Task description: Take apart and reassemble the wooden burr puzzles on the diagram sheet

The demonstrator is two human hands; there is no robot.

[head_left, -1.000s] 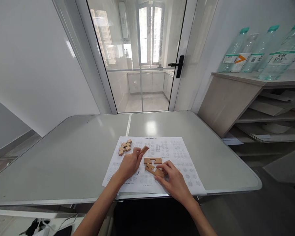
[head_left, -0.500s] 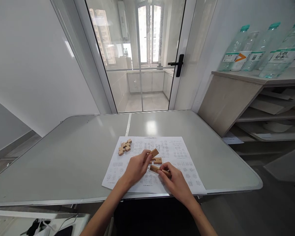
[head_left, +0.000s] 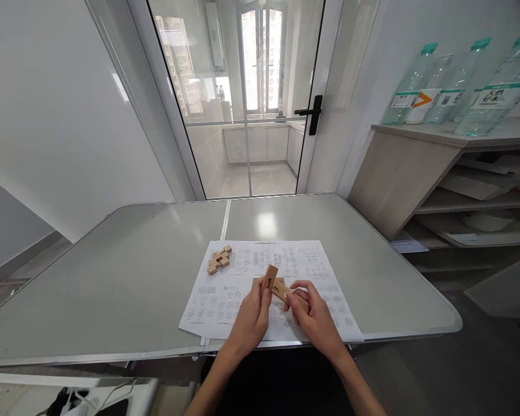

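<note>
My left hand [head_left: 252,315] is closed on a wooden block [head_left: 270,277] with a dark notch, held tilted upright. My right hand [head_left: 312,312] pinches another wooden block [head_left: 281,289] that bears a dark mark; its left end meets or nearly meets the first block. Behind them a third wooden piece [head_left: 256,282] lies on the printed sheet [head_left: 225,300], mostly hidden by the held blocks. At the sheet's upper left sits a cluster of small joined wooden cubes [head_left: 219,260].
The sheet lies on a grey table [head_left: 112,277] near its front edge. Plastic bottles [head_left: 409,86] stand on a wooden shelf unit [head_left: 416,167] at right. A glass door [head_left: 247,144] is behind the table. Cables and a phone [head_left: 115,407] lie at lower left.
My left hand has moved slightly right and turned its block more upright. The right hand's block has come up and left towards it, so the two blocks are now close together.
</note>
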